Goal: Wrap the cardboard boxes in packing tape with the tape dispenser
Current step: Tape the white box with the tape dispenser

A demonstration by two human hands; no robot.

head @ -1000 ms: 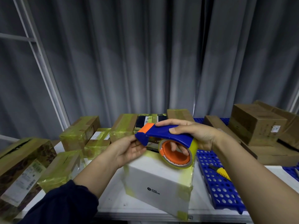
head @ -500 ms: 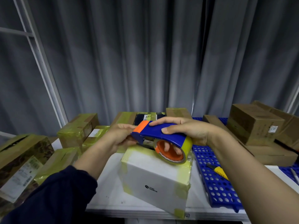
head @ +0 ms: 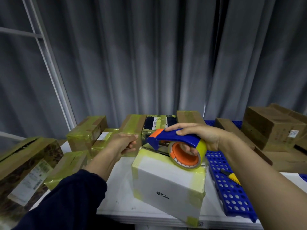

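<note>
A white box (head: 166, 180) with yellowish tape along its edges sits tilted on the white table (head: 119, 196). My right hand (head: 206, 135) grips the blue and orange tape dispenser (head: 172, 138) just above the box's far edge, with fingers inside the orange core of the tape roll (head: 201, 146). My left hand (head: 124, 143) is to the left of the dispenser's nose, fingers curled and pinching the tape's free end. The thin translucent strip between hand and dispenser is hard to make out.
Several tape-wrapped boxes (head: 86, 131) crowd the left and back of the table. Plain brown boxes (head: 272, 128) are stacked at the right. A blue perforated tray (head: 229, 193) with a yellow utility knife (head: 233, 177) lies right of the white box. Grey curtain behind.
My left hand has moved leftward away from the dispenser's nose, drawing tape out. My right hand has lowered the dispenser toward the box's far edge.
</note>
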